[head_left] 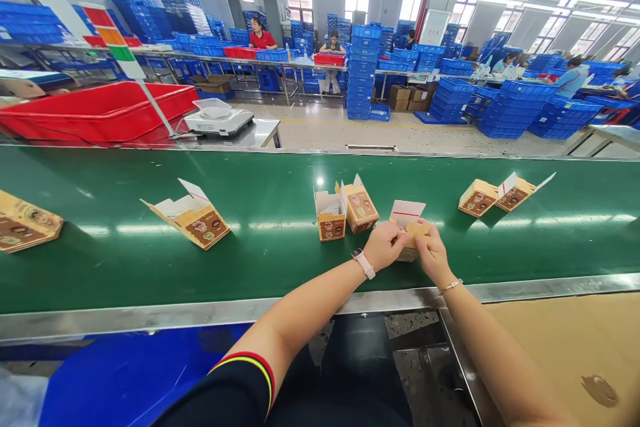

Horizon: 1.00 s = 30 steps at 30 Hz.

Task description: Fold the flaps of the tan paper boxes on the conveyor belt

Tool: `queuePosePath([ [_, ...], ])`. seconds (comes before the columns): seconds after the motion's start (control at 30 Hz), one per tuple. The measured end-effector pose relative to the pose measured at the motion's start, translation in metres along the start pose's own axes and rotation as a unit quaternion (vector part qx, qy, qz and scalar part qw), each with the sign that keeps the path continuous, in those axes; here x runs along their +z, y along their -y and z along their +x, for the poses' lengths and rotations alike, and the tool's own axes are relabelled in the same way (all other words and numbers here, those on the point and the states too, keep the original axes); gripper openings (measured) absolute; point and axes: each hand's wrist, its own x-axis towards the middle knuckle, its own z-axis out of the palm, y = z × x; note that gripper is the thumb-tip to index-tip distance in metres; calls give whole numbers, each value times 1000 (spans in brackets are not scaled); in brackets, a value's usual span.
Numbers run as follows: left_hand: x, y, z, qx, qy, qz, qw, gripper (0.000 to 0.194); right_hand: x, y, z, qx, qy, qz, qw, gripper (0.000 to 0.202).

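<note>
I see little of the carton (409, 254) being handled: the left hand (384, 245) and right hand (433, 252) cover most of its body, and its inside is hidden from me. They sit close together, clamped on its top from either side, thumbs inward at a plain tan flap (417, 229); how the hidden fingertips lie, I cannot tell. Behind them a flat white panel (407, 210) stands up, crossed by a red strip. I make out the carton over the smooth, glossy green belt (270, 267), between the hands, though its base is too covered to judge contact. The left edge of my view cuts off a brown printed carton (30, 223), and the small print blurs. The belt carries streaks of reflected light beside a dull metal rail (200, 312); the left wrist wears a pale pink strap (364, 263), the right a thin, shiny bracelet (451, 287)
</note>
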Motion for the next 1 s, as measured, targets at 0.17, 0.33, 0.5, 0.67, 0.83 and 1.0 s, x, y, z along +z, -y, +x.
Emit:
queuePosePath([
  [0.17,20,-5,22,-242,-100,-147,954,34,3,-9,9,188,-81,114,972,42],
  [0.33,34,-5,36,-349,-10,-218,911,25,-8,-12,25,298,18,164,940,39],
  [0.5,38,-11,35,-346,-1,-220,912,19,-18,-8,23,291,29,157,943,43],
  [0.67,12,-24,14,-312,-9,-223,923,19,-25,-8,7,75,27,70,994,92],
  [0.83,-28,-28,-18,-306,16,-219,926,12,-60,-20,37,95,-18,-62,993,97],
  [1.0,-49,-23,-36,-291,-26,-233,927,16,-64,-16,80,56,-202,-293,933,101],
])
